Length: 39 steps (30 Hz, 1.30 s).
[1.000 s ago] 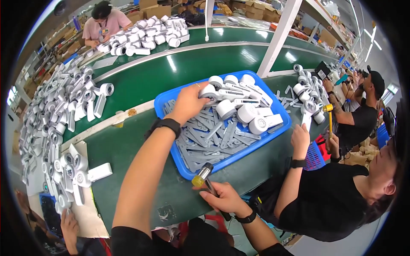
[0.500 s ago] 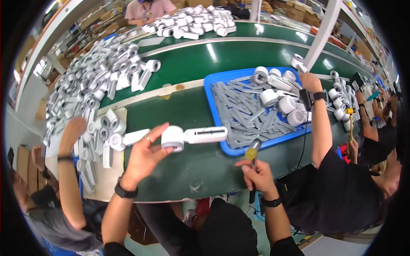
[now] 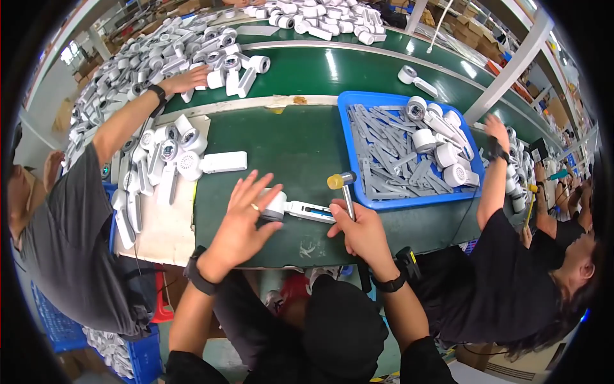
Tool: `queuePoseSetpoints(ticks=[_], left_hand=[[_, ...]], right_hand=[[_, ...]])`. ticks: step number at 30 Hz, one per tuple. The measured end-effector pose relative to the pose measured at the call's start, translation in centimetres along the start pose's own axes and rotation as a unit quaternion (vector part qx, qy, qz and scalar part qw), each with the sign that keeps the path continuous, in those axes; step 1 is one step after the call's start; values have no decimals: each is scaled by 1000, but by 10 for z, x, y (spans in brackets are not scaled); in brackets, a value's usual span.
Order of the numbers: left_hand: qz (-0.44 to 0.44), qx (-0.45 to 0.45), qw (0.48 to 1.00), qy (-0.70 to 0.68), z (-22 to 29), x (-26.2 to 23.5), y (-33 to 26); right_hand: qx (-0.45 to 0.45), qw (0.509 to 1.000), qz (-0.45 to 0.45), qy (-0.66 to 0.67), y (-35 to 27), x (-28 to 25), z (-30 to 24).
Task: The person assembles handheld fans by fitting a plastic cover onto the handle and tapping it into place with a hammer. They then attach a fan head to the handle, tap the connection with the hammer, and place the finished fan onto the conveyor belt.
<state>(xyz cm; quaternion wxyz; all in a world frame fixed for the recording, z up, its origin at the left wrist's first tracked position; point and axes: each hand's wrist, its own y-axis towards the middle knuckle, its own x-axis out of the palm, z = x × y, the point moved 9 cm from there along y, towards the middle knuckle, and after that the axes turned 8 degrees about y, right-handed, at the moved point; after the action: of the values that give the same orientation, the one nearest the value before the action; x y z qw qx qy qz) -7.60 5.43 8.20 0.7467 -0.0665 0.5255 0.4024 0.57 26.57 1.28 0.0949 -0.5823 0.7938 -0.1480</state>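
Note:
A white handheld fan (image 3: 276, 205) lies on the green tabletop, its long handle pointing right. An opening along the handle shows a dark and blue interior. My left hand (image 3: 238, 224) is open beside the fan's round head, fingers spread and partly covering it; whether they touch it I cannot tell. My right hand (image 3: 366, 238) is closed round a hammer (image 3: 348, 200) with a yellow and metal head, which stands up above the handle's right end. The fingertips of that hand are at the end of the fan's handle.
A blue tray (image 3: 416, 203) holds grey strips (image 3: 390, 153) and several white fans. More fans lie on cardboard (image 3: 163, 233) at left and heap up behind. Co-workers' arms reach in from left (image 3: 125, 125) and right (image 3: 494, 185). One fan (image 3: 416, 80) lies on the belt.
The fan, held up in my left hand before, now lies on the table with that hand spread. My right hand has brought the hammer to its handle. The left co-worker now reaches into the heap.

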Motion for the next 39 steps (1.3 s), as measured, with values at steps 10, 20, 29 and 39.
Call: queuePoseSetpoints(ticks=[10, 20, 29, 39], left_hand=[[125, 69, 986, 83, 42, 40, 6], [165, 60, 982, 63, 38, 44, 7], [148, 78, 983, 77, 40, 46, 6], [173, 67, 978, 95, 40, 44, 6]], right_hand=[[50, 996, -18, 67, 9, 4, 18], [62, 998, -4, 29, 12, 5, 18], [55, 998, 8, -9, 9, 8, 17], [62, 998, 18, -22, 9, 10, 15]])
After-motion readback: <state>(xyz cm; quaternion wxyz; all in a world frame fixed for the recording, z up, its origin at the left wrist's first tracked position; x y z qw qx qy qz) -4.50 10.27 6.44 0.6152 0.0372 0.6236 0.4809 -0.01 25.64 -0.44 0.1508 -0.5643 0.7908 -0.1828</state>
